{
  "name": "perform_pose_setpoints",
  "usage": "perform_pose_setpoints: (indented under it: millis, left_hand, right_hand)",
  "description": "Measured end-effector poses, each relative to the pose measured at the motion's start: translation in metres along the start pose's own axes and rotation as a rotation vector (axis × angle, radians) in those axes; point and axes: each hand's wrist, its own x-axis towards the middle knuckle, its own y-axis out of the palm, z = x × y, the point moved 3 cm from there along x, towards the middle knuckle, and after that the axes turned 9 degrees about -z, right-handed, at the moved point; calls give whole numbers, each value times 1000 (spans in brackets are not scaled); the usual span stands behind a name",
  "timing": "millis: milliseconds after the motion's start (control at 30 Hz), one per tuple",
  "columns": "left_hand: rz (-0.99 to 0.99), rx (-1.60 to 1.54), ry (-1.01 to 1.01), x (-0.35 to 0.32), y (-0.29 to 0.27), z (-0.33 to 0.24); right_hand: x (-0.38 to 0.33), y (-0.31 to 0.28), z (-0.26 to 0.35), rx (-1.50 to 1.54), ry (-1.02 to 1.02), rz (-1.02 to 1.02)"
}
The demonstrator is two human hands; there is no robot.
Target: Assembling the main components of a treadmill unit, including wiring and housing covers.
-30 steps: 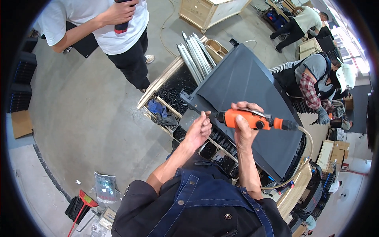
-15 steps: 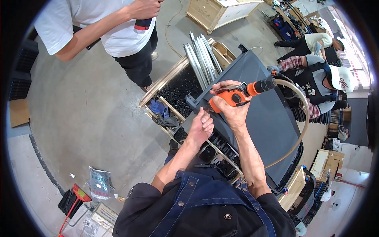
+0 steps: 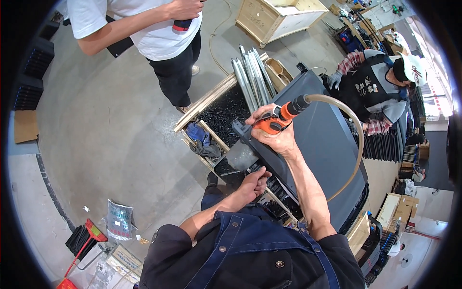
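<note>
The right hand (image 3: 278,138) is wrapped firmly round the orange body of a power tool (image 3: 271,126), which sits over the dark grey panel (image 3: 321,139), near that panel's nine o'clock corner. The tool's working tip is hidden, so whether it touches the panel I cannot tell. A beige hose (image 3: 360,139) leaves the black tail end of the tool toward one o'clock, then curves round to about four. The tool looks rigid and fairly dense, though manageable in one hand; the thick body is the sensible place to grip, since the springy hose probably tugs at the rear and makes a poor handle. The panel seems stiff, broad and smooth, likely slippery on its face, so its edges should give the surer hold. The left hand (image 3: 255,185), roughly seven o'clock from the tool and apart from it, has its fingers curled in; whether they pinch something small I cannot make out. From this hand, a compartment of small black parts (image 3: 222,111) lies toward eleven o'clock, with a bundle of silvery metal bars (image 3: 252,77) at twelve.
</note>
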Motion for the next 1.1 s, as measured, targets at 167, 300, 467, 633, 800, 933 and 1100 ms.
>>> perform_pose_setpoints:
  millis: [167, 300, 467, 633, 800, 933, 1100]
  left_hand:
    - [25, 20, 14, -9, 1, 4]
    - [-25, 83, 67, -26, -9, 7]
    - [-13, 226, 146, -36, -33, 8]
    - [-212, 495, 275, -14, -65, 24]
    - [-255, 682, 106, 28, -101, 59]
    - [-228, 860, -212, 78, -100, 117]
    - [-281, 819, -422, 147, -116, 191]
  right_hand:
    - [-8, 9, -3, -89, -8, 14]
    - [-17, 7, -5, -75, -21, -7]
    - [-24, 14, 13, -149, -24, -37]
    - [-83, -21, 25, 45, -179, -319]
    - [-226, -86, 11, -33, -70, -790]
    - [-395, -130, -15, -121, 229, -1304]
    - [-626, -127, -29, 65, 249, -2114]
